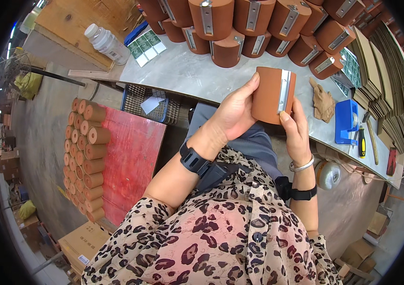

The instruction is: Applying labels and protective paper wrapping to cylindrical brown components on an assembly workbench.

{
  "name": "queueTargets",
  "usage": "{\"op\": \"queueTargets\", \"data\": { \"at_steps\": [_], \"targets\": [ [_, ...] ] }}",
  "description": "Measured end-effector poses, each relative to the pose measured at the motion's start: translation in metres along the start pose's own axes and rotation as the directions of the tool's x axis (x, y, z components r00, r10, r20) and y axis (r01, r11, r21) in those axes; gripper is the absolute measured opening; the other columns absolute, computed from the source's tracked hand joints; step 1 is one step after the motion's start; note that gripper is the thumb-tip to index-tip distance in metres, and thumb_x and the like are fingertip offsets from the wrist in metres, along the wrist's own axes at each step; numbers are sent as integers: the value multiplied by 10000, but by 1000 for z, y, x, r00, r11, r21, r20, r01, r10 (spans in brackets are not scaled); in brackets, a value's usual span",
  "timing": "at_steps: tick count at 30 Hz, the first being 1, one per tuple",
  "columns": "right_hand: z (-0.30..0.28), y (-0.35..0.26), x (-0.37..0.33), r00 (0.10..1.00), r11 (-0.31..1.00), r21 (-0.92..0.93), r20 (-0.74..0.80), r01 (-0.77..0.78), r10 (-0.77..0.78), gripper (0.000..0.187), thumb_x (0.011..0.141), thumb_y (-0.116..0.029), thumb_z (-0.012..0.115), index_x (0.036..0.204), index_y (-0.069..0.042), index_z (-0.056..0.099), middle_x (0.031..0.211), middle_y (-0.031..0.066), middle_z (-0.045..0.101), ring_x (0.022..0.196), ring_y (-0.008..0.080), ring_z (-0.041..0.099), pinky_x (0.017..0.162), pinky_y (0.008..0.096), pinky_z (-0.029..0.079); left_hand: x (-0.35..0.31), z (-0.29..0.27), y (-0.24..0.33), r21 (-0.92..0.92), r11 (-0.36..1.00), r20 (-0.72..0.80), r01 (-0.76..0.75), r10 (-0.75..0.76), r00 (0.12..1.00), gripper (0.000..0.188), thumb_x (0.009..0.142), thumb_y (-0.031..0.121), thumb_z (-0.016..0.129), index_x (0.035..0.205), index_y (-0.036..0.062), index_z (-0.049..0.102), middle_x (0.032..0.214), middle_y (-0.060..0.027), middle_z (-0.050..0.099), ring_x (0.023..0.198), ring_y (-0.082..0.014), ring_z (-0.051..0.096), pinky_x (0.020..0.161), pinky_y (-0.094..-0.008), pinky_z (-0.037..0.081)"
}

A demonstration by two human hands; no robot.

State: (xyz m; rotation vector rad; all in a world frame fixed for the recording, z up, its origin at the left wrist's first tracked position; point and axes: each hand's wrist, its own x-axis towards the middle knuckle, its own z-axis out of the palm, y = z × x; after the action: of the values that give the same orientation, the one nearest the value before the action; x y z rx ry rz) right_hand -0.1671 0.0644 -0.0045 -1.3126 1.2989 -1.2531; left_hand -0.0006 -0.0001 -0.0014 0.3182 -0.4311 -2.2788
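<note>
Both hands hold a brown block [273, 95] up over the near edge of the grey table [187, 76], just above the person's lap. The block has a rounded brown body and a metal strip [284, 90] running down its facing side.

The left hand [235, 111] wraps the block's left side, thumb up along its top corner, palm cupped behind it, wrist bent back. The right hand [297, 130] comes up from below, fingers curled on the block's lower right edge, one fingertip pressed at the foot of the strip. Each wrist wears a black strap; the right also has a silver bangle [301, 166].

Beyond the block the table is bare for a stretch, then crowded along the far side by a stack of like blocks [240, 23]. To the right lie a tan rag [323, 100], a blue tape dispenser [347, 121] and a hammer [370, 137], near the table's edge. A plastic bottle [107, 43] stands at the far left corner. To the left, below the table, brown rolls [87, 156] lie stacked against a red board [133, 156], well apart from the hands.
</note>
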Motion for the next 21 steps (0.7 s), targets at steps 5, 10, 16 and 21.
{"op": "queueTargets", "data": {
  "at_steps": [5, 10, 16, 21],
  "targets": [
    [-2, 2, 7, 995, 973, -215, -31, 88, -97, 691, 899, -254, 708, 1442, 57, 415, 1270, 139, 613, 1119, 203, 585, 948, 336, 468, 3, -16, -4, 303, 944, -144, -132, 183, 973, 500, 1085, 416, 381, 1387, 26, 459, 1380, -127, 524, 1295, -223, 495, 1120, -413, 374],
    [-9, 9, 17, 1000, 988, -150, 2, 21, -21, 709, 866, -266, 775, 1416, 38, 445, 1211, 118, 641, 1038, 187, 613, 894, 325, 491, 0, -5, 3, 259, 959, -131, -116, 154, 979, 502, 1085, 423, 379, 1354, 11, 480, 1340, -128, 537, 1293, -229, 481, 1122, -407, 360],
    [-4, 9, 28, 999, 985, -172, 46, -4, 12, 649, 854, -258, 794, 1350, 26, 486, 1162, 100, 643, 1028, 175, 617, 904, 326, 495, -3, -8, 7, 296, 939, -112, -174, 214, 970, 514, 1089, 414, 371, 1371, -1, 479, 1357, -126, 542, 1296, -222, 489, 1128, -407, 357],
    [-11, 20, 25, 995, 977, -200, -57, 70, -82, 630, 791, -139, 800, 1322, -4, 489, 1232, 87, 585, 1125, 181, 564, 990, 337, 451, -9, -25, 13, 509, 846, -134, -157, 259, 957, 357, 1045, 236, 550, 1311, -1, 556, 1281, -81, 613, 1208, -183, 575, 1052, -343, 441]
  ]
}}
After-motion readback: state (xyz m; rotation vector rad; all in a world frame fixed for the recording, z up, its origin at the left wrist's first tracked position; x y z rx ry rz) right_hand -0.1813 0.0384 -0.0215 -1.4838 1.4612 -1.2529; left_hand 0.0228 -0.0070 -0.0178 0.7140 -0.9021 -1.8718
